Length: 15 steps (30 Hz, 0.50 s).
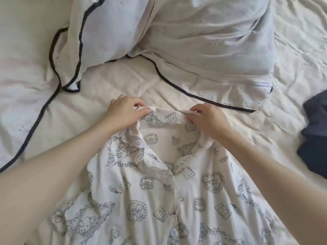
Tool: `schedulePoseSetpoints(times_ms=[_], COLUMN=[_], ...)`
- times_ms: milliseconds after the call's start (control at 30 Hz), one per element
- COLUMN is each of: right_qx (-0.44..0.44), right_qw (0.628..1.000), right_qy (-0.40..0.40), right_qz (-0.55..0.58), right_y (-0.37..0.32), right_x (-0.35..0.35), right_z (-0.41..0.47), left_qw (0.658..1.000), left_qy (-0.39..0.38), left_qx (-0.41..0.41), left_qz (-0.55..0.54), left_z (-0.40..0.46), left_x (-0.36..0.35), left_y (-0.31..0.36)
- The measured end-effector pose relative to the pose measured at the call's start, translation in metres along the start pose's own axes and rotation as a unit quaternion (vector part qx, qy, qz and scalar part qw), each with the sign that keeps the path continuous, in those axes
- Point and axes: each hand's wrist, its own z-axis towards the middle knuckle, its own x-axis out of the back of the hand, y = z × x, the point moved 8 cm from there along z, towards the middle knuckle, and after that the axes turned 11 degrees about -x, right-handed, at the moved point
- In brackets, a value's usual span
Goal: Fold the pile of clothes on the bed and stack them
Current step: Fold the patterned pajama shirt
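A white button-up pyjama shirt (159,195) printed with blue line drawings lies front-up on the bed (109,96), its lace-edged collar toward the far side. My left hand (123,112) pinches the left end of the collar's back edge. My right hand (207,119) pinches the right end of the same edge. Both forearms reach out over the shirt's shoulders. The shirt's lower part runs out of the bottom of the view.
A pale garment with dark navy piping (203,50) lies crumpled across the far side of the bed. A dark navy piece of clothing (315,138) sits at the right edge. Wrinkled cream sheet shows between them.
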Motion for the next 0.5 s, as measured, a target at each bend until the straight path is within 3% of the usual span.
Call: schedulePoseSetpoints(times_ms=[100,200,333,500], right_qx=[-0.059,-0.094,-0.097,-0.073], right_qw=[0.994,0.990,0.983,0.969], right_qy=[0.012,0.003,-0.020,0.024], right_qz=[0.089,0.108,0.155,0.236], right_y=[0.014,0.022,0.019,0.029], right_x=[0.009,0.011,0.001,0.006], right_z=[0.018,0.028,0.024,-0.008], left_qw=[0.998,0.996,0.996,0.988], left_qy=[0.040,0.056,0.056,0.092], left_qx=[-0.031,-0.041,0.004,0.044], left_qz=[-0.044,-0.051,-0.074,-0.117], left_z=[0.008,0.007,0.008,-0.014], left_x=[-0.001,-0.004,-0.014,-0.008], left_y=[0.002,-0.004,-0.012,-0.020])
